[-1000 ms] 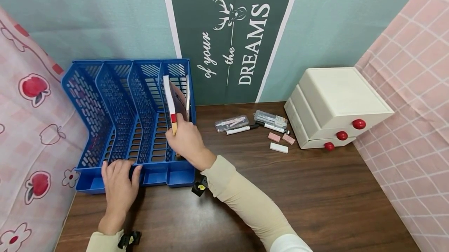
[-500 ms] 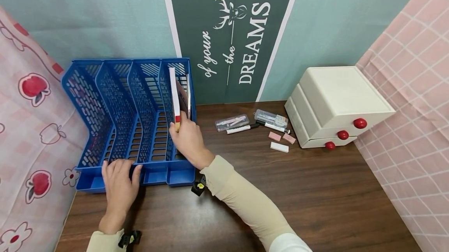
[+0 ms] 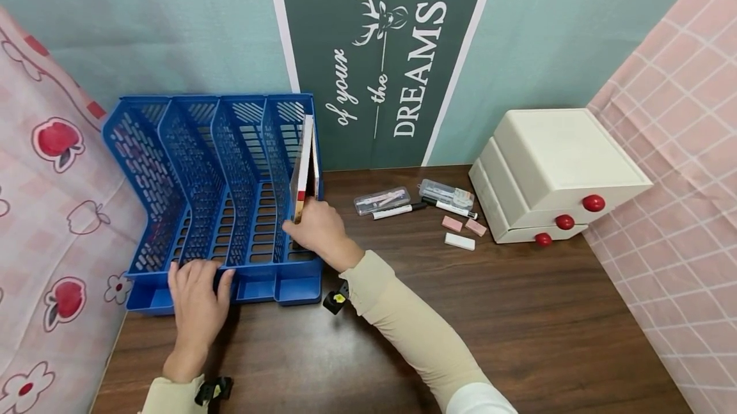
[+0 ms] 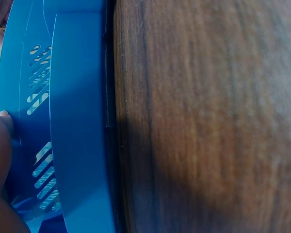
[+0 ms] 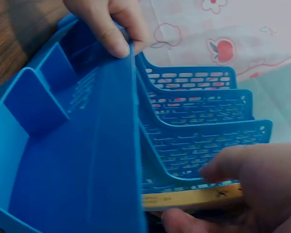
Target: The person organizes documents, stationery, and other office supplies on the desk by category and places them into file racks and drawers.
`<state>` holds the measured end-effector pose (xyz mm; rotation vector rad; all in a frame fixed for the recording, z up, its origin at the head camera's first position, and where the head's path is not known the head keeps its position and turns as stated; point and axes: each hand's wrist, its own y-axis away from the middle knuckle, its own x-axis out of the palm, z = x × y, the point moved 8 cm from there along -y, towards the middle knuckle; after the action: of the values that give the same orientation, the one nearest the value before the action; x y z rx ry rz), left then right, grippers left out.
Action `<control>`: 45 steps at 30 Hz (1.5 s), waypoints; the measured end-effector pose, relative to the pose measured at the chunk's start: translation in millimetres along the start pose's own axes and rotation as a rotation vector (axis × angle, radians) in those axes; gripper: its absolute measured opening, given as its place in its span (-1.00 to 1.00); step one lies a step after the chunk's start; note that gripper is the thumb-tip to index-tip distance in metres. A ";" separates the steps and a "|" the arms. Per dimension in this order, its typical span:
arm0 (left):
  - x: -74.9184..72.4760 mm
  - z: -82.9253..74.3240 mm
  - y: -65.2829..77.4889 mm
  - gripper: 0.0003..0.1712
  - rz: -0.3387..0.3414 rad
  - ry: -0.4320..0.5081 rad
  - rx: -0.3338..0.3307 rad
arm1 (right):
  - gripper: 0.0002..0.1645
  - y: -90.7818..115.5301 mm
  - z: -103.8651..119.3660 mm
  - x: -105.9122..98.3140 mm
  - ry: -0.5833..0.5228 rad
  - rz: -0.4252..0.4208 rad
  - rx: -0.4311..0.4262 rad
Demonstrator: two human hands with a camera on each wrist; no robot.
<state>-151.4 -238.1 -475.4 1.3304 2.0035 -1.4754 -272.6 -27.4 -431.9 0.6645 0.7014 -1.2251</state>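
While the book (image 3: 305,155) is standing lengthwise front-to-back in the rightmost compartment of the blue rack (image 3: 297,289), I am holding the nearer right hand (image 3: 319,227) spread astride its near end, the left hand (image 3: 198,299) gripping the rack.

One blue slotted four-section file organizer (image 3: 232,164); its front edge is held by the left hand (image 3: 197,302). One white-edged book (image 3: 304,151), stood in the rightmost section; its near end is touched by the right hand (image 3: 319,231). Two clear plastic cases (image 3: 382,201), two white-barrelled markers (image 3: 394,212), two pink erasers (image 3: 451,224) and one white eraser (image 3: 459,241) are laid on the wood-grain table (image 3: 518,324). One cream three-drawer cabinet (image 3: 576,158), fitted with red knobs (image 3: 594,203).
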 end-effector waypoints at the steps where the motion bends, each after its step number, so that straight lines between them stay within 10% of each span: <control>1: 0.1 0.3 0.0 -0.75 0.002 0.000 -0.002 | -0.66 0.5 -0.6 -0.3 0.025 0.020 0.009; 45: -1.5 -2.5 -1.2 -0.55 -0.015 0.013 0.009 | -0.51 -0.3 -7.0 0.9 0.220 -0.018 0.054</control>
<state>-151.0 -236.7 -472.5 1.3348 2.0218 -1.4872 -273.6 -22.5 -437.0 0.8475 0.8601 -1.2016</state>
